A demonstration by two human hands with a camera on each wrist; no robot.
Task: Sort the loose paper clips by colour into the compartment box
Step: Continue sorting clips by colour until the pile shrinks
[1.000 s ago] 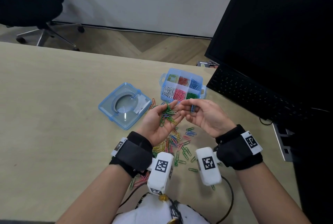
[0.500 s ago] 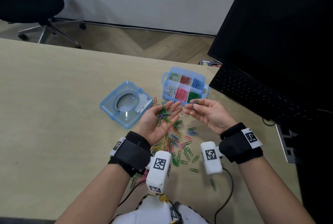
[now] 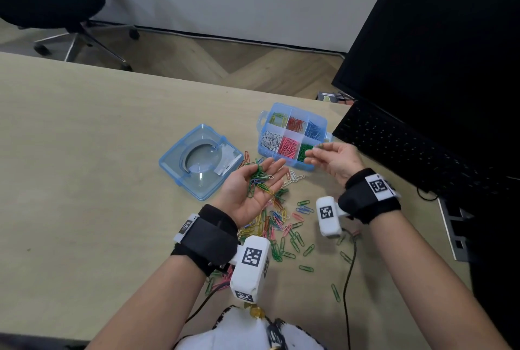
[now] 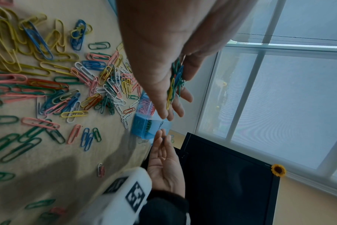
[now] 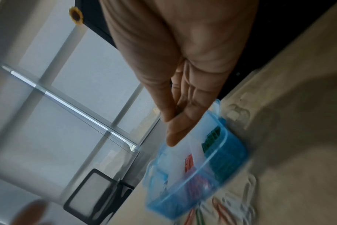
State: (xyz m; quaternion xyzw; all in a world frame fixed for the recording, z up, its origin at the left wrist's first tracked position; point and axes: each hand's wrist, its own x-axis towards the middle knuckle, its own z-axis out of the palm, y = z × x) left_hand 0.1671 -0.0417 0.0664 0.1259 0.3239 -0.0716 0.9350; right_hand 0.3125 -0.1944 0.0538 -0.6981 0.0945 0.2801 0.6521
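Left hand (image 3: 254, 186): palm up, fingers relaxed and straight, serving as a tray for a small heap of mostly green paper clips (image 3: 260, 179), presumably so the other hand can pick from it. Right hand (image 3: 333, 159): fingertips pinched over the compartment box (image 3: 292, 134) at its 4 o'clock corner, above the green compartment (whether a clip sits in the pinch cannot be told; the wrist view is blurred). The box sits at 12 o'clock of the hands, open, each of its six cells holding one colour. Its lid (image 3: 201, 161) lies at 9 o'clock of the box. The unsorted pile (image 3: 281, 223) remains on the tabletop (image 3: 84, 180) beneath the hands.
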